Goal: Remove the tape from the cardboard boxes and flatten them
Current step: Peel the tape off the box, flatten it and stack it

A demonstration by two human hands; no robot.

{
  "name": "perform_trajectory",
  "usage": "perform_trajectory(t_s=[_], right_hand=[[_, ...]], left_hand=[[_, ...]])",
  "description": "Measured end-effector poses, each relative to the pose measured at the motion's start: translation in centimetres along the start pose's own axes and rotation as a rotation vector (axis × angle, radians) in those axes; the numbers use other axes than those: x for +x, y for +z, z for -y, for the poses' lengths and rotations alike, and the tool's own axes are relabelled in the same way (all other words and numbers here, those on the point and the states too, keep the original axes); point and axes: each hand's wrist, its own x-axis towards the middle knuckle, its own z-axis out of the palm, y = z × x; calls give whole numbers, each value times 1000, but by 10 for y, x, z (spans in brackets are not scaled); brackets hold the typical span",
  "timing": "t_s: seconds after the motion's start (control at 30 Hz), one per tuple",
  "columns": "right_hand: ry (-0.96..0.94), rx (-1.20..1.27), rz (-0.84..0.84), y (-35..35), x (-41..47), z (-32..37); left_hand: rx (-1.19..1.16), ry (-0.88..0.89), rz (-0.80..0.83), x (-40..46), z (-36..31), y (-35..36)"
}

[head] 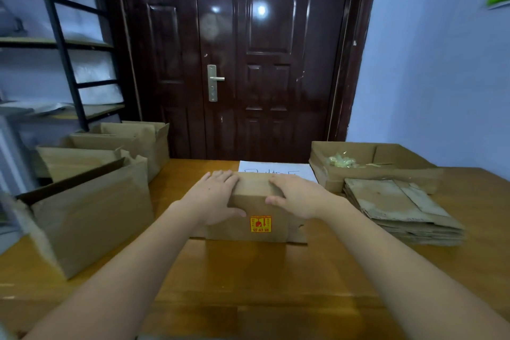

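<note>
A small cardboard box (256, 210) of plain brown board is seen in the middle of the wooden table (248, 284), with a red and yellow sticker (260, 223) on its near face. The left hand (214, 199) is laid over the left part of its top, the fingers nearly straight and spread to the far edge, the thumb pressed on the near face. The right hand (296, 196) is laid over the right part in the same manner, the fingers slightly bent over the top, the thumb at the near edge. The box is touched and pressed by both hands; nothing is pinched. A white sheet of paper (278, 170) with dark writing is partly covered behind the box. To the right, a stack of flattened boxes (397, 210) with worn, creased surfaces is placed, and behind it an open shallow box (372, 163) in which pale crumpled tape (340, 161) is held. At the left, several open boxes (93, 174) are standing in a row. The table top is smooth and orange-brown. Behind it a dark glossy door (248, 50) with a metal handle (214, 81), a pale blue wall (441, 63) and a black metal shelf (63, 44) are seen.
</note>
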Motion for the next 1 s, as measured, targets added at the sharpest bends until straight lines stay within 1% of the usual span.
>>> perform_trajectory(t_s=[0.1, 0.17, 0.33, 0.43, 0.5, 0.6, 0.67, 0.77, 0.8, 0.87, 0.93, 1.0], right_hand=[[-4, -6, -9, -8, -5, 3], [-20, 6, -83, -9, -10, 5], [-84, 8, -431, 5, -31, 9], [-133, -16, -648, 20, -43, 13], [-168, -32, -693, 30, -50, 15], [-196, -82, -636, 51, -58, 20], [-186, -112, -632, 64, -61, 23], [-166, -60, -651, 71, -62, 25], [-165, -47, -658, 71, -61, 26], [-159, -24, -663, 71, -59, 26], [-152, 6, -644, 72, -59, 25], [-149, 23, -638, 73, -60, 23]], left_hand=[[-28, 20, -114, -2, -6, 3], [-47, 25, -199, -2, -7, 2], [-2, 96, -482, -13, -6, 3], [-17, 184, -647, -34, -7, 10], [-14, 264, -694, -48, -7, 22], [-8, 321, -682, -62, -9, 46], [14, 356, -688, -68, -10, 58], [-57, 296, -625, -69, -10, 56], [-92, 254, -575, -66, -10, 51], [-123, 172, -418, -55, -8, 36], [-105, 127, -278, -41, -4, 24], [-90, 86, -186, -25, 3, 16]])
